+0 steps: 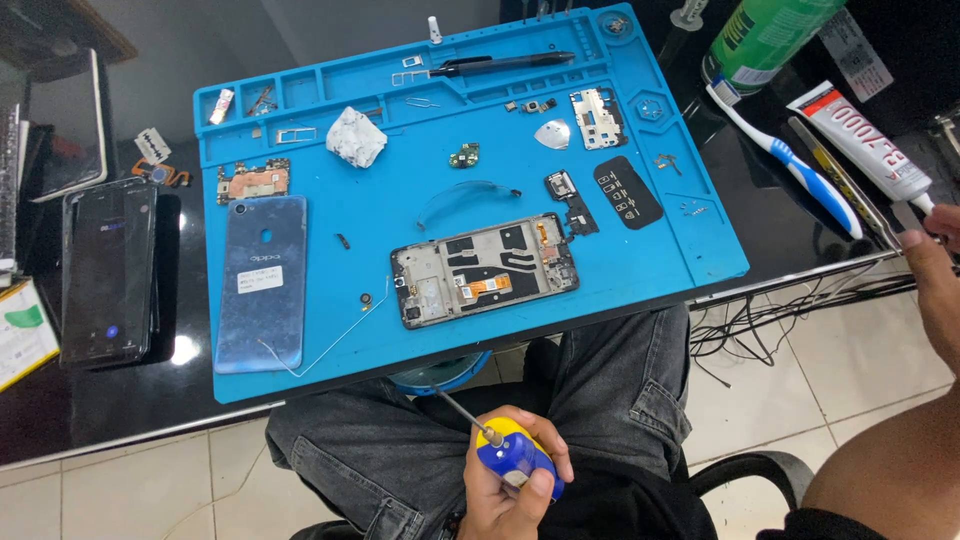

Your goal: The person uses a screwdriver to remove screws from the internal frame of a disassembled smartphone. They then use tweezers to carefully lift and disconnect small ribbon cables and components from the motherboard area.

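A small blue and yellow bottle (517, 457) is held in the left hand (510, 480), below the blue mat (400, 210). The right hand (935, 275), right of the mat, touches a glue tube (865, 140); its grip cannot be told.

- left hand (515, 490) low over the lap, fist wrapped round blue-yellow screwdriver (508, 452), shaft pointing up toward the blue repair mat (400, 200)
- right hand (935, 270) off the mat's right edge, fingers at the tip of a white glue tube (862, 140) (grip unclear)
- opened phone frame (485, 270) on mat, near its front edge
- blue back cover (262, 282) on mat's left part
- toothbrush (785, 160) right of mat
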